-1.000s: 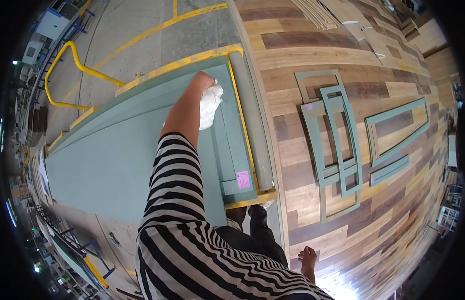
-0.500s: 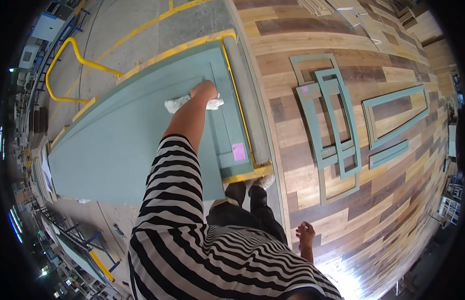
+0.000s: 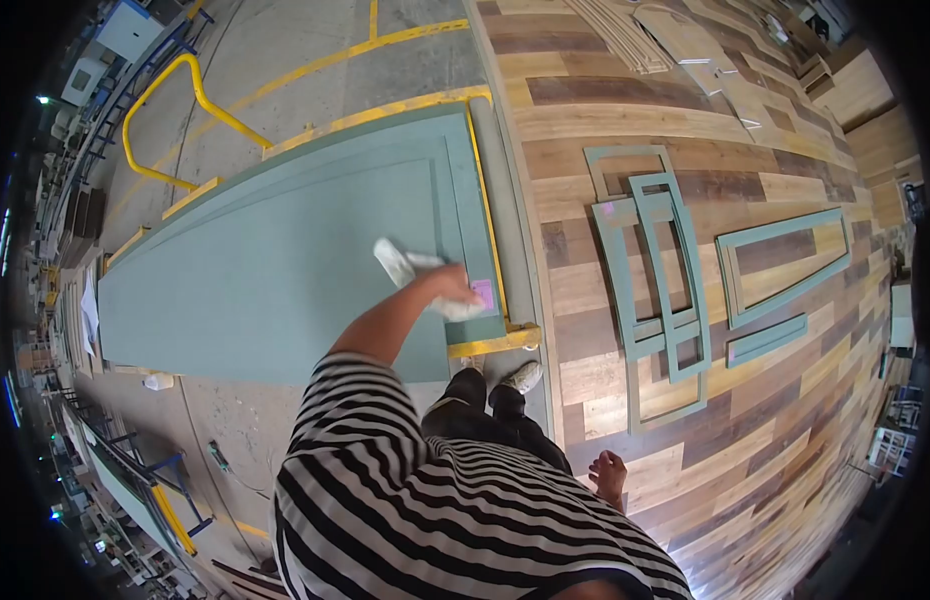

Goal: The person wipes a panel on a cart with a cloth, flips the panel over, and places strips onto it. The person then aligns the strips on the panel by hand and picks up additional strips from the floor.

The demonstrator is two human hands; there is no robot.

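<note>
My left hand [image 3: 453, 286] grips a white cloth [image 3: 393, 262] and presses it on the green panel [image 3: 265, 260], near its right end. Part of the cloth hangs out beyond the fingers, smeared by motion. Close beside the hand is a pink label [image 3: 484, 294] on the panel's border. A stepped edge runs along the panel's far and right sides. My right hand [image 3: 608, 474] hangs at my side over the wood-patterned floor [image 3: 585, 400], fingers loosely bent with nothing seen in them.
A yellow-edged cart [image 3: 495, 342] with a yellow handle [image 3: 131, 120] carries the panel. Several green frames [image 3: 675, 270] lie overlapping on the floor at right, with another frame [image 3: 720, 270] and a short green strip [image 3: 767, 340] beyond. Thin wooden strips [image 3: 620, 35] lie farther off.
My left hand has come nearer to me along the panel with the cloth, from the far part to beside the pink label. My right hand still hangs low.
</note>
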